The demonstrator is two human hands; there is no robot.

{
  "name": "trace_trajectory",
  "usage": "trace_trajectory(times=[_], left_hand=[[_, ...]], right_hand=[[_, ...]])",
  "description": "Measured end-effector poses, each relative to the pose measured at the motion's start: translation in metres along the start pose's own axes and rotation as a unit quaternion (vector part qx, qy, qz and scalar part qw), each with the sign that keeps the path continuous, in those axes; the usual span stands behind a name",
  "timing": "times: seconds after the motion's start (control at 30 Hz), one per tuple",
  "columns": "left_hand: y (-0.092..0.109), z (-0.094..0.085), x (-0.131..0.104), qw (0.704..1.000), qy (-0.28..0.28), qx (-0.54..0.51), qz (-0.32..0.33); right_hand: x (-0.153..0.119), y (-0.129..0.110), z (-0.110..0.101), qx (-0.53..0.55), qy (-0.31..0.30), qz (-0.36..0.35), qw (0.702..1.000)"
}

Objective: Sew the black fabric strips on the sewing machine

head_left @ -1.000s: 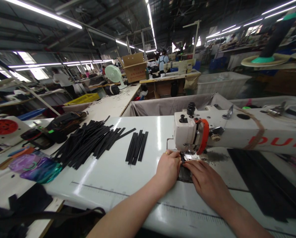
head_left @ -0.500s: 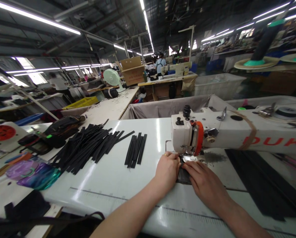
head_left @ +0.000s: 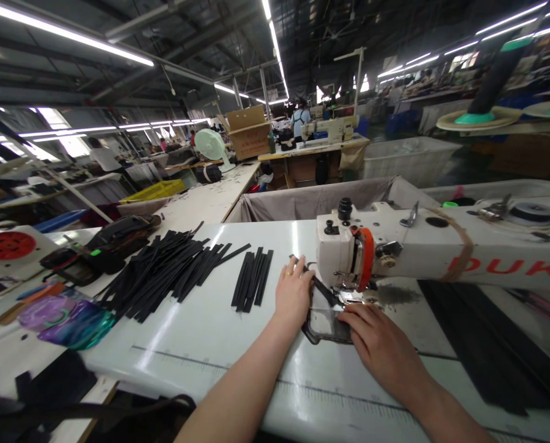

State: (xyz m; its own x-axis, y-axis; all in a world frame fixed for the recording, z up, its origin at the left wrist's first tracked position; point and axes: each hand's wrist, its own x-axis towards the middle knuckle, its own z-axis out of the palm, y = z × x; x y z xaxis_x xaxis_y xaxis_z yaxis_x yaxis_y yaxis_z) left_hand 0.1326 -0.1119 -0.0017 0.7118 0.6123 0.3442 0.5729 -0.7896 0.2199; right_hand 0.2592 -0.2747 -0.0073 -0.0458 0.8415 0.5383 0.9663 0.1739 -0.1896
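A narrow black fabric strip [head_left: 322, 289] runs diagonally from beside the sewing machine head to its presser foot [head_left: 349, 296]. My left hand [head_left: 293, 292] has its fingers closed over the strip's left part, left of the needle area. Close in front of the presser foot is my right hand [head_left: 379, 338], fingers together and bent; whatever lies under its fingertips is hidden. Between the hands, a dark-edged clear plate [head_left: 325, 325] shows at the machine bed. The white sewing machine [head_left: 422, 249] stands above and to the right.
Left of my hands lies a small row of black strips [head_left: 253, 280], with a larger heap of strips [head_left: 164, 271] beyond. Long black fabric pieces [head_left: 482, 344] lie under the machine arm. A purple and teal pouch [head_left: 67, 320] sits at the far left; a grey cloth-lined bin [head_left: 298, 203] stands behind.
My left hand has moved up and left from the needle area, and the strip and clear plate now show between the hands. The right hand stays near the presser foot.
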Motion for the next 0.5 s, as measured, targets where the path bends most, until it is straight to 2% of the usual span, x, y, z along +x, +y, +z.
trace_trajectory(times=[0.17,0.27,0.33,0.37,0.43,0.5], left_hand=[[0.001,-0.021,0.000,0.998,-0.050,0.046,-0.015],[0.000,-0.039,-0.002,0.990,-0.079,0.094,-0.072],[-0.004,-0.049,-0.003,0.986,-0.068,0.095,-0.123],[-0.005,-0.052,-0.005,0.985,-0.056,0.066,-0.150],[-0.005,-0.054,-0.009,0.979,-0.055,-0.061,-0.185],[0.001,-0.048,-0.016,0.943,-0.128,-0.240,-0.192]], right_hand=[[-0.002,0.002,0.000,0.013,0.007,0.010,1.000],[-0.003,0.004,0.001,0.019,0.006,0.016,1.000],[-0.003,0.004,0.001,0.020,0.005,0.018,1.000],[-0.003,0.004,0.001,0.019,0.006,0.016,1.000],[-0.003,0.003,0.001,0.016,0.010,0.012,1.000],[-0.003,0.002,0.001,0.018,0.009,0.007,1.000]])
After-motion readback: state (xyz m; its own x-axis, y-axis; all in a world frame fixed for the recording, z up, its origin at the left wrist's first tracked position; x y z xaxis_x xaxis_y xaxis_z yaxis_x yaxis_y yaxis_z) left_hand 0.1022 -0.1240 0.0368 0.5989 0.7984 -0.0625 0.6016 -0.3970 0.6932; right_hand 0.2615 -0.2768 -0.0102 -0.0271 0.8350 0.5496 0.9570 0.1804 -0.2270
